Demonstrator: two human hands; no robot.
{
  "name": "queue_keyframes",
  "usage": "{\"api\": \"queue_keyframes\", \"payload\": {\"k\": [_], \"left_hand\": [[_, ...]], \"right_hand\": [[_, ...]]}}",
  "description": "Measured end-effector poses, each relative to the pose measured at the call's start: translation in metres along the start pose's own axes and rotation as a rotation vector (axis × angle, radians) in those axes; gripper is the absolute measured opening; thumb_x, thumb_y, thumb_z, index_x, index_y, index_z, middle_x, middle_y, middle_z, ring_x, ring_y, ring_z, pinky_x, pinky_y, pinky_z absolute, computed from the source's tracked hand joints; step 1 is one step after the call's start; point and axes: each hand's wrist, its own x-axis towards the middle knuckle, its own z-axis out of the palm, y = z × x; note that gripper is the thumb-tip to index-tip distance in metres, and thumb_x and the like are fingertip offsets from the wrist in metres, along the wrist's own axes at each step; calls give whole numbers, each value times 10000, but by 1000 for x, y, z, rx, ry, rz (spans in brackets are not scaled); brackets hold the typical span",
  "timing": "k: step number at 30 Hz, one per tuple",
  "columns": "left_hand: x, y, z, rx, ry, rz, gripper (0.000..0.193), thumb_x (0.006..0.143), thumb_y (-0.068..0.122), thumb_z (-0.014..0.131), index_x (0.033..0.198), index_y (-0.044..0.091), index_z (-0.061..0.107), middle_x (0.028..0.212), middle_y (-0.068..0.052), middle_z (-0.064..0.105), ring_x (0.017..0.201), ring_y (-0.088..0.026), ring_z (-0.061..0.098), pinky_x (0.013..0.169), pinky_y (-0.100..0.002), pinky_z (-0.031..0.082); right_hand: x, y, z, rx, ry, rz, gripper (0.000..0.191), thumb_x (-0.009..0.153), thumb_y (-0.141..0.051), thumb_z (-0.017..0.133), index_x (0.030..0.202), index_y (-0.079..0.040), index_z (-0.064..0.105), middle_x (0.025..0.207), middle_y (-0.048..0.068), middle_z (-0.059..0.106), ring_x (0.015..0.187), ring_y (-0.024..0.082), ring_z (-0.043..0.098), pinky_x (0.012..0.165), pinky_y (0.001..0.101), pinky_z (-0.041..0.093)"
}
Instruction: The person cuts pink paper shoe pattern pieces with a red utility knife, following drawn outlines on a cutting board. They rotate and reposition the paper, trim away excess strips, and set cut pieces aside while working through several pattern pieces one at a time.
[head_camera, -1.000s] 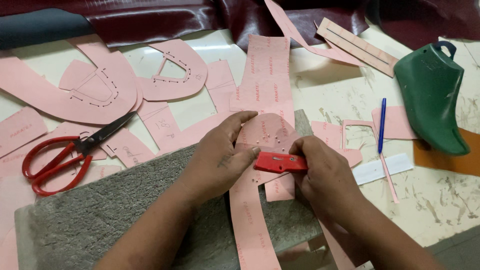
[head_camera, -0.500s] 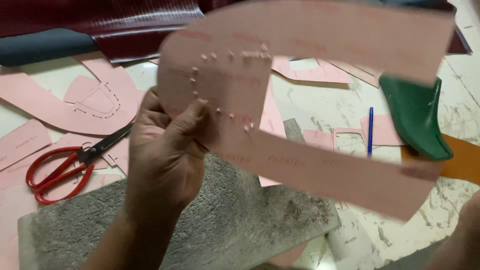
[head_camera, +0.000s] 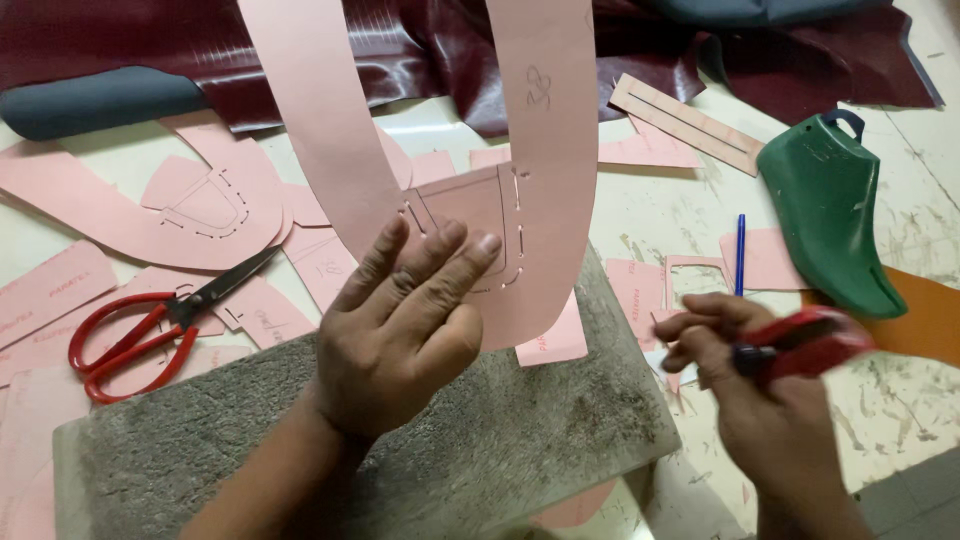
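My left hand (head_camera: 400, 330) holds up a large pink U-shaped paper pattern (head_camera: 470, 130) with small slots cut in its middle; the two arms of the pattern reach past the top edge of the view. The pattern hangs above a grey stone cutting block (head_camera: 500, 440). To the right, my right hand (head_camera: 760, 390) is closed around a red-handled cutter (head_camera: 800, 345), held apart from the pattern over the white table.
Red scissors (head_camera: 140, 330) lie left of the block among several pink pattern pieces (head_camera: 190, 210). A green shoe last (head_camera: 830, 220) and a blue pen (head_camera: 740, 255) lie at the right. Dark red leather (head_camera: 420, 50) covers the table's back.
The pattern lay on the block under both hands with the cutter pressed to it. My left hand lifted it and turned it upright; my right hand drew away to the right with the cutter.
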Motion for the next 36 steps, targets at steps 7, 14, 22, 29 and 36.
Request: {"api": "queue_keyframes", "payload": {"k": [7,14,22,29,36], "left_hand": [[-18,3,8,11,-95,48,249,1047,199,623,812,150,556,1344,-91,727,1353,-250,613,1254,-456,313],[-24,4,9,-15,-134,27,229,1055,203,581,832,153,570,1338,-76,728,1362,-239,607,1248,-452,338],[-22,11,14,-36,-133,34,260,1054,206,601,803,160,551,1331,-77,733,1354,-230,615,1247,-456,342],[-4,21,1,-95,-121,24,245,1058,190,601,821,155,548,1267,-96,753,1304,-248,652,1241,-470,330],[42,23,-61,-300,219,-27,133,1062,120,580,985,75,482,1251,-162,732,1237,-260,695,1173,-387,434]], "right_hand": [[7,5,21,0,-467,257,598,927,-229,574,1516,-132,541,1160,47,753,901,165,729,802,337,586],[-6,16,28,172,-527,465,476,942,-252,599,1371,-46,620,968,108,744,847,180,709,788,355,584],[-25,35,2,-80,-476,655,487,929,-298,670,1383,-125,657,880,120,718,850,214,690,823,383,565],[-26,37,-6,-828,-514,191,565,889,-220,682,1439,-350,700,1271,28,585,1099,220,646,929,357,540],[-31,40,-8,-897,-514,-44,627,810,-136,699,1421,-268,652,1334,2,593,1176,249,636,930,369,525]]}}
